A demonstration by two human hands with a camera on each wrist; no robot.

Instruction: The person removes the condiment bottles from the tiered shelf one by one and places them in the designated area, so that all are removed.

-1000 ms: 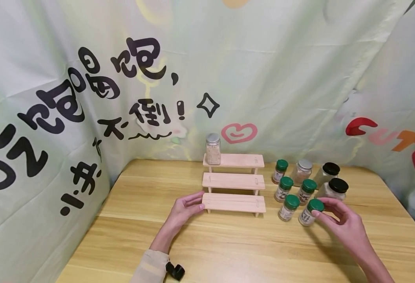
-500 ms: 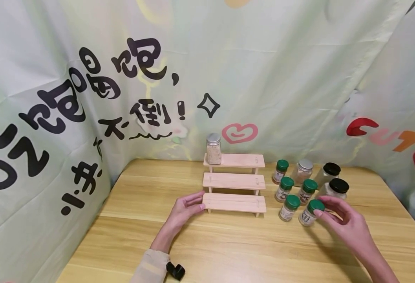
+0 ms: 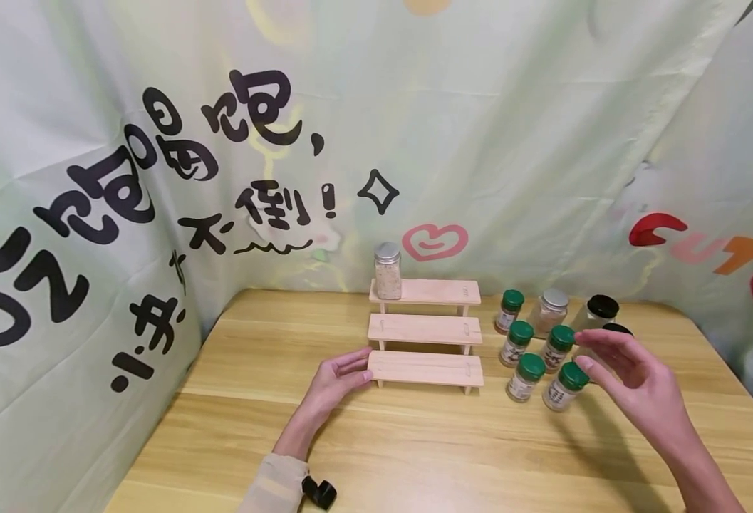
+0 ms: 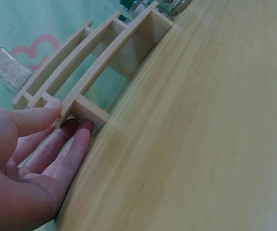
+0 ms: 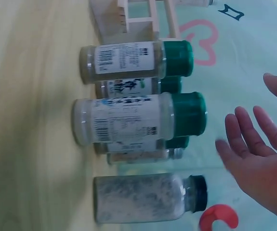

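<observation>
My left hand (image 3: pixel 333 383) holds the left end of a three-step wooden rack (image 3: pixel 424 365); in the left wrist view its thumb (image 4: pixel 37 118) lies against the bottom step and its fingers reach under it by the leg. On the top step stands a silver-lidded glass jar (image 3: pixel 387 274) with pale grains. My right hand (image 3: pixel 642 381) hovers, fingers spread, just above and right of the nearest green-capped spice jar (image 3: pixel 558 394). The right wrist view shows a gap between that hand and the jar's green cap (image 5: pixel 189 114). It holds nothing.
Several more green-capped jars (image 3: pixel 522 381), a silver-lidded jar (image 3: pixel 549 313) and two black-lidded jars (image 3: pixel 597 317) stand right of the rack, one partly hidden by my right hand. A printed curtain (image 3: pixel 530 142) hangs behind the wooden table (image 3: pixel 414 449).
My right hand has let go of the nearest green-capped spice jar's cap and lifted up and slightly right. That jar stays in place. My left hand and the rack have not moved.
</observation>
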